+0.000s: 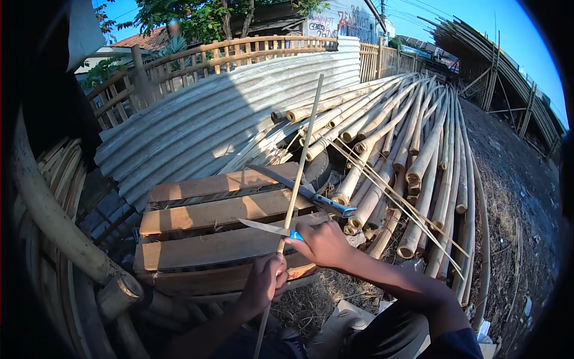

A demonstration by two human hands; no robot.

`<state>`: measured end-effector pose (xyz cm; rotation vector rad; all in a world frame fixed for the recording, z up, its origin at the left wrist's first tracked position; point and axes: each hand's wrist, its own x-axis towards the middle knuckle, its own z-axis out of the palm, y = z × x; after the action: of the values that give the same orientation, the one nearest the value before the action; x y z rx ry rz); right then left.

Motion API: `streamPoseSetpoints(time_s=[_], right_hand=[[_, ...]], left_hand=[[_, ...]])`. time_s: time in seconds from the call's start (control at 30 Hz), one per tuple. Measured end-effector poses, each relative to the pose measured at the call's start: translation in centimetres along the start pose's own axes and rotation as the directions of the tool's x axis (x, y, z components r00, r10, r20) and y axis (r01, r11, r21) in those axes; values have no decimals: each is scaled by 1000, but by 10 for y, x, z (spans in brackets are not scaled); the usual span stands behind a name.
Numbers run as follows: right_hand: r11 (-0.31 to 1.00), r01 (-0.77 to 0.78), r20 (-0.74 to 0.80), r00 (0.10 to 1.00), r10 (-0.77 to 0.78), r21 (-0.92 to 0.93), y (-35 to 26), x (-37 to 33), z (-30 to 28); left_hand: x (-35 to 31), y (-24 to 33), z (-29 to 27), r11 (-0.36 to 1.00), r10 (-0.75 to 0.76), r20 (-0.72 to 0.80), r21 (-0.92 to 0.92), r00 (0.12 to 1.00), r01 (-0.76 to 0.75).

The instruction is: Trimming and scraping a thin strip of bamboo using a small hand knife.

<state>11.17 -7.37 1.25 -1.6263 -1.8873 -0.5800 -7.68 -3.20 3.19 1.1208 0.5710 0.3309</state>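
Note:
My left hand (263, 282) is closed around a long thin bamboo strip (297, 179), which slants up and away from me over a slatted wooden bench. In my right hand (326, 242) is a knife (266, 227) with a blue handle, its blade pointing left. The blade lies against the strip just above my left fist. A larger blade with a dark and blue handle, a machete (299, 189), rests across the far right part of the wooden bench (221, 222), partly behind the strip.
Many long bamboo poles (427, 179) lie piled to the right, with thin strips (406, 206) across them. A corrugated sheet (221, 113) leans behind the bench. At left, a thick bamboo pole (66, 227) stands beside bundled split bamboo (60, 173). Dry shavings (311, 305) cover the ground.

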Motion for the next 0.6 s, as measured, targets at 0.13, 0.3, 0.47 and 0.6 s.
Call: streamPoseSetpoints(time_s=[0.13, 0.3, 0.47, 0.6], right_hand=[[996, -10, 65, 998, 16, -92, 16, 4, -3], [999, 13, -16, 1000, -14, -51, 16, 1, -4], [983, -132, 6, 991, 133, 127, 9, 2, -8], [947, -291, 83, 956, 282, 138, 26, 16, -5]], left_hand=[[8, -6, -4, 992, 113, 15, 61, 993, -114], [-1, 1, 1, 997, 52, -5, 51, 999, -52], [-3, 8, -12, 960, -141, 157, -218, 977, 174], [-2, 9, -11, 966, -146, 176, -185, 974, 178]])
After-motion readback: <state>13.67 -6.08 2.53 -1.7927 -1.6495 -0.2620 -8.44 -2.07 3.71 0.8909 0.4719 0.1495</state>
